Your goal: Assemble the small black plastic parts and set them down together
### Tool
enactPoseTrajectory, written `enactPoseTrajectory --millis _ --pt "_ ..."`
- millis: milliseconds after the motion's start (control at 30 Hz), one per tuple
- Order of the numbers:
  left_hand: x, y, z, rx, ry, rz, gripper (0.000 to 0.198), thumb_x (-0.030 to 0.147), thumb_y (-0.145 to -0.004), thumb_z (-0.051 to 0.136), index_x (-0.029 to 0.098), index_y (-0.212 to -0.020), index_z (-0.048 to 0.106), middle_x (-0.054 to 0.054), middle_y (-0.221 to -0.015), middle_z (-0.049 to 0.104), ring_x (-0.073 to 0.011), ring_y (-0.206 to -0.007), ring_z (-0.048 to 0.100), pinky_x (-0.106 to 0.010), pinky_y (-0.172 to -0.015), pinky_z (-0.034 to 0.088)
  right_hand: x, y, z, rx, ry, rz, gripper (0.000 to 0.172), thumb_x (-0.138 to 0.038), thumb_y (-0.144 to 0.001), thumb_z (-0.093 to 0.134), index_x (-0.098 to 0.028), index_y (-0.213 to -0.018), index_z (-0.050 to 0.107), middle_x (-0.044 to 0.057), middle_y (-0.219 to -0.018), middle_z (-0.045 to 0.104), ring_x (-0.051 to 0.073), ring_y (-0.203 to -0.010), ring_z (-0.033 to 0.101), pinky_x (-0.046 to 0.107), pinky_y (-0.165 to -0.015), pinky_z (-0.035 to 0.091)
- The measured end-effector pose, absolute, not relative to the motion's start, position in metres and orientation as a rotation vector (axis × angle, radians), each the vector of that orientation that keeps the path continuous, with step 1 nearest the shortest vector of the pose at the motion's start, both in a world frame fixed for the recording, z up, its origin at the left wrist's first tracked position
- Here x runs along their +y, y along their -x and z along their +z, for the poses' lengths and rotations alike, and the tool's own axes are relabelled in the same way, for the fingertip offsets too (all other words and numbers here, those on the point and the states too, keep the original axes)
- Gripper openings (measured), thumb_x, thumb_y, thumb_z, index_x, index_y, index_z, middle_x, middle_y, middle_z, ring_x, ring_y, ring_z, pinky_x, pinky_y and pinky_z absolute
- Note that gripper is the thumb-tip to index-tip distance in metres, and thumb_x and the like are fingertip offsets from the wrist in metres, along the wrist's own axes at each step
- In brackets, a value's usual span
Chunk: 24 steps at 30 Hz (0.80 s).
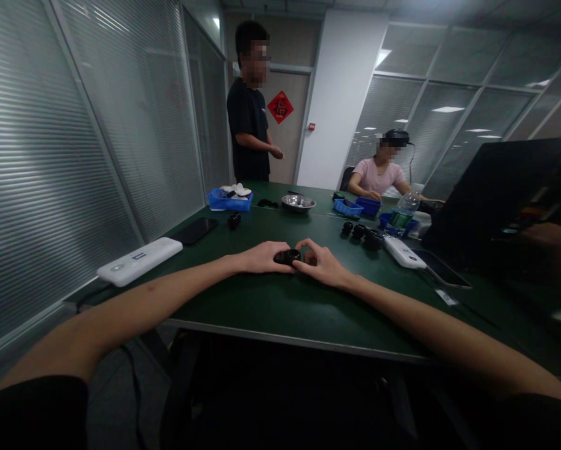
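A small black part (pixel 288 257) with a rounded, ring-like end is held low over the green table (pixel 261 309). My left hand (pixel 262 256) is closed round its left side, fingers hiding much of it. At the ring-like end, my right hand (pixel 325 265) curls its thumb and index finger against the part; the other fingers are bent behind. Several similar black round pieces (pixel 359 232) lie to the right beyond my right hand. Another black piece (pixel 234 220) lies at the left, beyond my left hand. The exact kind of part cannot be made out.
A white power bank (pixel 139 261) and a dark phone (pixel 196 230) lie left. Farther back are a blue basket (pixel 230 201) and a metal bowl (pixel 298 203). Right are a bottle (pixel 402 214), another power bank (pixel 403 252), a phone (pixel 442 267) and a large dark panel. Two people are beyond.
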<state>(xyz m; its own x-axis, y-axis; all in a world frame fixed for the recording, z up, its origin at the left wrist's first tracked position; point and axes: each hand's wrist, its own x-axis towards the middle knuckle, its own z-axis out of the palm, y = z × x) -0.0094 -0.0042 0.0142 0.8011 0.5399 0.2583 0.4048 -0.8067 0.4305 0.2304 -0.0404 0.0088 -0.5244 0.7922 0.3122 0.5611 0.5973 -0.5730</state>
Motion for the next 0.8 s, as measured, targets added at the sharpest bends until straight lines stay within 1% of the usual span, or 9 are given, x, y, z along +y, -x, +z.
enactPoseTrajectory --millis 67,233,333,467,667,800 --pt "-0.0046 0.0097 0.0146 0.723 -2.627 0.531 0.049 0.065 -0.088 0.064 0.018 -0.101 0.060 -0.003 -0.095 0.060 -0.0181 -0.084 0.057 -0.029 -0.072 0.040 -0.0402 -0.2306 0.0084 -2.287 1.066 0.553 0.037 -0.049 -0.094 0.063 -0.022 -0.118 0.052 -0.007 -0.064 0.057 0.014 -0.058 0.053 0.025 -0.057 0.037" --pt "-0.0038 0.0099 0.0143 0.726 -2.632 0.514 0.050 0.065 -0.087 0.065 0.017 -0.101 0.061 -0.004 -0.096 0.061 -0.0184 -0.084 0.058 -0.029 -0.071 0.039 -0.0369 -0.2300 0.0059 -2.272 1.114 0.515 0.044 -0.055 -0.090 0.067 -0.022 -0.116 0.052 -0.007 -0.066 0.058 0.014 -0.058 0.054 0.025 -0.056 0.035" --pt "-0.0025 0.0101 0.0135 0.728 -2.639 0.512 0.050 0.065 -0.087 0.065 0.017 -0.103 0.061 -0.004 -0.098 0.062 -0.0191 -0.086 0.058 -0.029 -0.072 0.040 -0.0363 -0.2302 0.0062 -2.298 1.115 0.510 0.042 -0.054 -0.092 0.064 -0.021 -0.115 0.053 -0.006 -0.066 0.059 0.014 -0.058 0.054 0.025 -0.055 0.035" --pt "-0.0032 0.0101 0.0142 0.730 -2.640 0.515 0.049 0.065 -0.087 0.065 0.017 -0.100 0.061 -0.004 -0.095 0.061 -0.0188 -0.085 0.057 -0.029 -0.072 0.040 -0.0379 -0.2307 0.0077 -2.341 1.081 0.504 0.036 -0.048 -0.095 0.060 -0.021 -0.118 0.055 -0.005 -0.068 0.061 0.014 -0.060 0.056 0.026 -0.058 0.037" --pt "-0.0066 0.0096 0.0180 0.721 -2.644 0.496 0.047 0.063 -0.088 0.064 0.017 -0.100 0.060 -0.004 -0.096 0.061 -0.0185 -0.084 0.057 -0.029 -0.071 0.040 -0.0380 -0.2296 0.0063 -2.282 1.089 0.527 0.042 -0.054 -0.092 0.065 -0.023 -0.116 0.049 -0.007 -0.066 0.059 0.015 -0.057 0.056 0.025 -0.057 0.037" --pt "-0.0059 0.0100 0.0171 0.729 -2.644 0.503 0.047 0.064 -0.089 0.063 0.018 -0.100 0.060 -0.003 -0.095 0.061 -0.0184 -0.083 0.057 -0.029 -0.071 0.040 -0.0374 -0.2302 0.0062 -2.294 1.062 0.546 0.038 -0.051 -0.094 0.062 -0.023 -0.116 0.049 -0.007 -0.066 0.059 0.014 -0.057 0.055 0.025 -0.057 0.038"
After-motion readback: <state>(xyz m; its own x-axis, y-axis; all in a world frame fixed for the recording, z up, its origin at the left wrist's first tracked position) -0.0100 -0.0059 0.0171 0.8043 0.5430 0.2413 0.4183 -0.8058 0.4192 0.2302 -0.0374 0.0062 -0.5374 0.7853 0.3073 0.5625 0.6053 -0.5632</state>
